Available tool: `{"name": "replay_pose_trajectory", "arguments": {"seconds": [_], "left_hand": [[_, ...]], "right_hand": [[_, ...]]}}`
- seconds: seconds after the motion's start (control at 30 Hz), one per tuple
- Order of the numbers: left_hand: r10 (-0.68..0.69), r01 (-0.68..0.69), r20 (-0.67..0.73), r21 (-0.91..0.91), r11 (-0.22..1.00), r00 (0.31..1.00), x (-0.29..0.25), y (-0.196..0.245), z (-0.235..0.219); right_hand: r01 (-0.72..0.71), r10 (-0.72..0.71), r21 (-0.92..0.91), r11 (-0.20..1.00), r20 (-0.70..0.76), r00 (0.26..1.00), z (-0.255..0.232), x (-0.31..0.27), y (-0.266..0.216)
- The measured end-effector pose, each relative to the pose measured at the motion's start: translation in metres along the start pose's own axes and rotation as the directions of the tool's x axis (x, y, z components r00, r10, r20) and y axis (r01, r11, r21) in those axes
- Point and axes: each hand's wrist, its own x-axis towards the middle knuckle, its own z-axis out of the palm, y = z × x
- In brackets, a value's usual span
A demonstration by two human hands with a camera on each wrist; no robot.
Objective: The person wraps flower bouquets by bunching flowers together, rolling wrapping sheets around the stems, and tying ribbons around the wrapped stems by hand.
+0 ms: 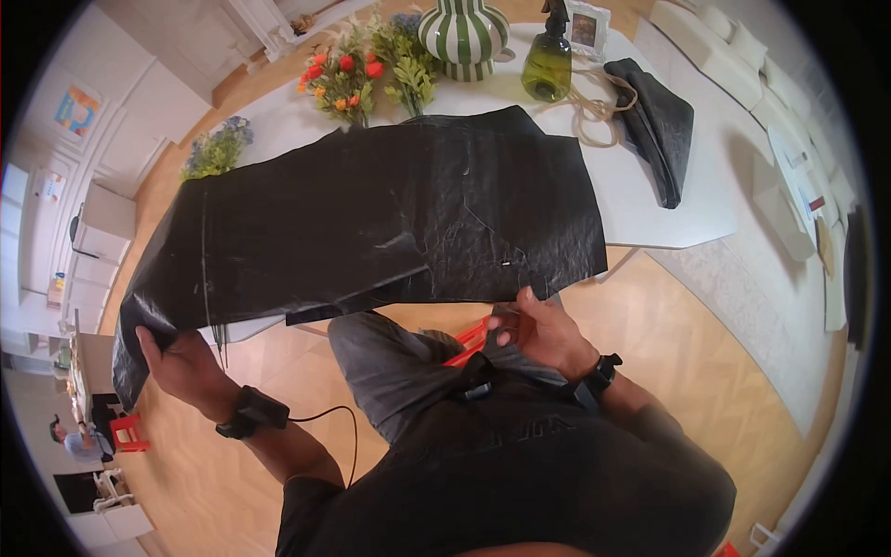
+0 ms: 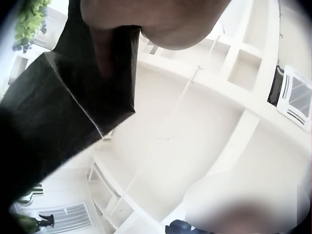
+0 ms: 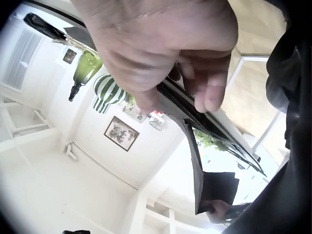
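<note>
A large black plastic sheet (image 1: 371, 213) hangs stretched between both hands, over the near edge of a white table (image 1: 705, 213). My left hand (image 1: 181, 362) grips its lower left corner; in the left wrist view the fingers (image 2: 105, 53) curl round the black fold (image 2: 63, 112). My right hand (image 1: 538, 330) pinches the sheet's lower right edge, and the right wrist view shows fingers (image 3: 209, 83) and thumb clamped on the thin black edge (image 3: 195, 146). Something red (image 1: 469, 339) shows under the right hand.
On the table behind the sheet stand a green-striped vase (image 1: 462, 35), a green spray bottle (image 1: 548, 58), artificial flowers (image 1: 345, 79), coiled rope (image 1: 594, 111), a picture frame (image 1: 587, 28) and a folded black sheet (image 1: 661, 125). Wooden floor lies below; white sofas (image 1: 789, 139) stand at right.
</note>
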Motion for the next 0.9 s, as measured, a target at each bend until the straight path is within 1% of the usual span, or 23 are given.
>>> {"name": "replay_pose_trajectory", "arguments": {"seconds": [0.03, 0.1, 0.17, 0.23, 0.3, 0.33, 0.37, 0.4, 0.43, 0.47, 0.5, 0.53, 0.57, 0.6, 0.63, 0.67, 0.7, 0.73, 0.77, 0.8, 0.83, 0.87, 0.9], "left_hand": [[0.063, -0.063, 0.002, 0.002, 0.998, 0.998, 0.008, 0.004, -0.001], [0.099, -0.099, 0.002, -0.035, 0.995, 0.995, 0.018, 0.009, -0.008], [0.149, -0.148, -0.001, -0.089, 0.985, 0.989, 0.023, 0.015, -0.015], [0.187, -0.187, -0.001, -0.094, 0.978, 0.982, 0.025, 0.018, -0.017], [0.239, -0.235, 0.015, -0.112, 0.965, 0.971, 0.029, 0.022, -0.022], [0.244, -0.242, 0.009, -0.112, 0.964, 0.97, 0.03, 0.019, -0.03], [0.524, -0.5, 0.09, 0.471, 0.727, 0.847, 0.022, 0.013, -0.024], [0.657, -0.534, 0.32, 0.832, 0.15, 0.683, 0.019, 0.008, -0.021], [0.662, -0.53, 0.315, 0.835, 0.147, 0.68, 0.021, 0.009, -0.025], [0.602, -0.5, 0.443, 0.862, -0.083, 0.664, 0.027, 0.011, -0.032], [0.511, -0.458, 0.553, 0.833, -0.311, 0.658, 0.036, 0.012, -0.042], [0.473, -0.403, 0.609, 0.786, -0.469, 0.637, 0.056, 0.009, -0.063], [0.538, -0.488, 0.395, 0.872, 0.034, 0.744, 0.047, 0.0, -0.038], [0.478, -0.452, 0.188, 0.719, 0.528, 0.858, 0.039, -0.009, -0.013], [0.222, -0.216, -0.012, 0.188, 0.958, 0.975, 0.063, -0.008, -0.029], [0.225, -0.218, -0.017, 0.182, 0.959, 0.974, 0.055, -0.011, -0.025], [0.338, -0.353, 0.116, 0.445, 0.823, 0.934, 0.039, -0.016, -0.016], [0.397, -0.474, 0.274, 0.647, 0.597, 0.876, 0.031, -0.017, -0.01], [0.156, -0.193, 0.134, 0.337, 0.922, 0.979, 0.038, -0.009, -0.009], [0.149, -0.185, 0.131, 0.335, 0.924, 0.98, 0.037, -0.004, 0.003], [0.188, -0.228, 0.132, 0.464, 0.856, 0.973, 0.036, -0.001, 0.018], [0.225, -0.265, 0.141, 0.583, 0.768, 0.964, 0.035, 0.0, 0.025], [0.305, -0.544, 0.483, 0.824, 0.159, 0.821, 0.04, 0.0, 0.025]], "right_hand": [[0.003, -0.003, 0.002, 1.0, 0.003, 1.0, 0.002, 0.002, 0.0], [0.06, -0.054, 0.112, 0.992, -0.06, 0.997, 0.008, 0.006, -0.003], [0.071, -0.064, 0.08, 0.994, -0.096, 0.993, 0.01, 0.01, -0.005], [0.078, -0.072, 0.043, 0.996, -0.131, 0.989, 0.016, 0.011, -0.007], [0.207, -0.264, -0.233, 0.95, -0.25, 0.931, 0.036, 0.006, -0.014], [0.204, -0.262, -0.238, 0.95, -0.245, 0.933, 0.041, 0.003, -0.021], [0.315, -0.413, -0.381, 0.869, -0.211, 0.886, 0.045, 0.0, -0.03], [0.411, -0.551, -0.511, 0.755, -0.153, 0.821, 0.048, -0.003, -0.039], [0.409, -0.547, -0.514, 0.754, -0.146, 0.824, 0.052, -0.006, -0.052], [0.499, -0.593, -0.419, 0.758, -0.124, 0.796, 0.056, -0.008, -0.066], [0.581, -0.637, -0.316, 0.75, -0.109, 0.763, 0.056, -0.007, -0.079], [0.584, -0.621, -0.272, 0.765, -0.07, 0.781, 0.051, -0.005, -0.091], [0.599, -0.631, -0.241, 0.764, -0.085, 0.771, 0.049, -0.002, -0.097], [0.615, -0.642, -0.21, 0.76, -0.1, 0.76, 0.048, 0.0, -0.101], [0.616, -0.643, -0.213, 0.758, -0.092, 0.76, 0.045, 0.001, -0.101], [0.615, -0.642, -0.204, 0.762, -0.105, 0.76, 0.039, 0.002, -0.098], [0.615, -0.64, -0.194, 0.765, -0.121, 0.758, 0.034, 0.002, -0.093], [0.616, -0.643, -0.199, 0.762, -0.119, 0.757, 0.028, 0.004, -0.084], [0.626, -0.635, -0.108, 0.772, -0.166, 0.755, 0.022, 0.006, -0.072], [0.633, -0.621, -0.017, 0.774, -0.214, 0.754, 0.025, 0.005, -0.062], [0.599, -0.582, 0.02, 0.801, -0.214, 0.785, 0.033, 0.001, -0.05], [0.518, -0.499, 0.051, 0.854, -0.199, 0.843, 0.017, 0.002, -0.037], [0.444, -0.437, 0.096, 0.891, -0.087, 0.895, 0.02, -0.002, -0.026]]}}
